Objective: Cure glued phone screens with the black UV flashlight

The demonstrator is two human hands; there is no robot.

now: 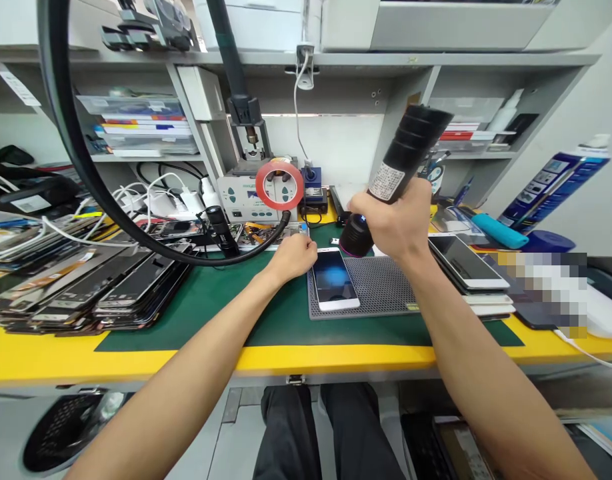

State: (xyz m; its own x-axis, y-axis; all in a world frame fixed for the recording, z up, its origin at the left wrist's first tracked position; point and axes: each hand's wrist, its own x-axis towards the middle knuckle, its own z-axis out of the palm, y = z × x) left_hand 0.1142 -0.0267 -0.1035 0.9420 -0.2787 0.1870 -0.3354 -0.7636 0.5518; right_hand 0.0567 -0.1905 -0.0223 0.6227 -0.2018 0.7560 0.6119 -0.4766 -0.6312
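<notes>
- Where the desk's front edge runs nearest, dark trousers (291,427) show below the yellow tabletop (336,355).
- Upon it lies a flat dark green mat (211,313), bearing a grey perforated rectangular pad (386,287).
- At this pad's left end, a white-framed phone with a dark glass screen (335,287) lies face up, a bluish glow on its screen.
- The left hand (297,255), fingers curled in, is by the phone's upper left corner; whether it pinches anything I cannot tell.
- The right hand (403,217) grips a black cylindrical torch with a white label (409,150), tilted, its wide end down above the pad, near the phone's top.
- Stacked dark phone screens (136,293) lie well left; stacked white-edged phones (469,263) lie right.
- Farther back, a red ring-shaped roll (261,187) stands before a white control box with buttons (239,200).
- Behind rises a grey shelf unit (361,60).
</notes>
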